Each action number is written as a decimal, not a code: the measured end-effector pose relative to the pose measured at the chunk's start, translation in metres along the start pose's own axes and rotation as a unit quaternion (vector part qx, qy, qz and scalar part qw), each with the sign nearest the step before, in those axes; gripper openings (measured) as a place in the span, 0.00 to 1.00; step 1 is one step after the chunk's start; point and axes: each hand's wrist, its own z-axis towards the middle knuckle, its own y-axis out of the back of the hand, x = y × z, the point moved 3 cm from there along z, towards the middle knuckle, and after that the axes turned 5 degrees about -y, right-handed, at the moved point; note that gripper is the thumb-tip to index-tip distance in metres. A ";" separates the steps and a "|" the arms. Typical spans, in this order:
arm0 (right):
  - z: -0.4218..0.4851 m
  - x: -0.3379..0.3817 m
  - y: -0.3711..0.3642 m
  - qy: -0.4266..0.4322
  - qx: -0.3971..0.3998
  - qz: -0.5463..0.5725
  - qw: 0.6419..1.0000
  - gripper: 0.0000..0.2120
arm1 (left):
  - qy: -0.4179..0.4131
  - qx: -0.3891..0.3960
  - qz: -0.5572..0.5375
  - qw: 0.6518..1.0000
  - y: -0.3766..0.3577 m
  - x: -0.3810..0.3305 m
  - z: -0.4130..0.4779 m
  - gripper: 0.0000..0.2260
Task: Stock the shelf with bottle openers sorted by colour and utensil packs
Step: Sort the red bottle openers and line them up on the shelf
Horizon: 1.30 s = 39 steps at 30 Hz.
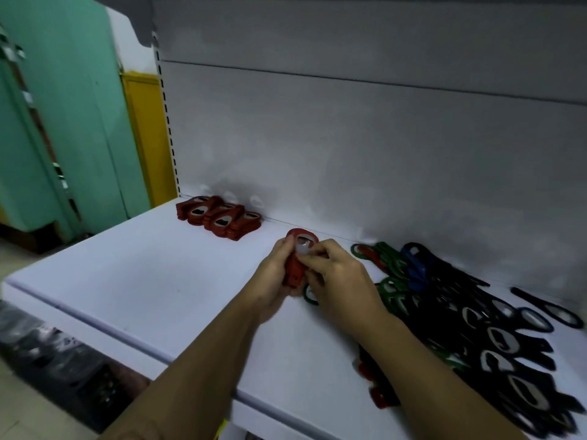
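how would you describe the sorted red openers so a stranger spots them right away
Start at the white shelf backed by a grey panel. In its far left corner, against that panel, lies a tidy row of red bottle openers. Unlike the mixed pile on the right, it is all one colour.

On the shelf [143, 281], a stack of openers [219, 217] sits rear-left; a heap [476, 328], probably openers, lies right.

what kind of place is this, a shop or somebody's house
Most likely a shop. The white shelf has a slotted upright and grey back panel, like retail racking; grouped red bottle openers lie at its back, a mixed pile of many more at the right.
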 end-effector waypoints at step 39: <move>0.003 -0.056 0.022 -0.142 0.114 -0.136 0.974 0.06 | -0.028 -0.006 0.167 0.986 -0.010 0.009 -0.005 0.06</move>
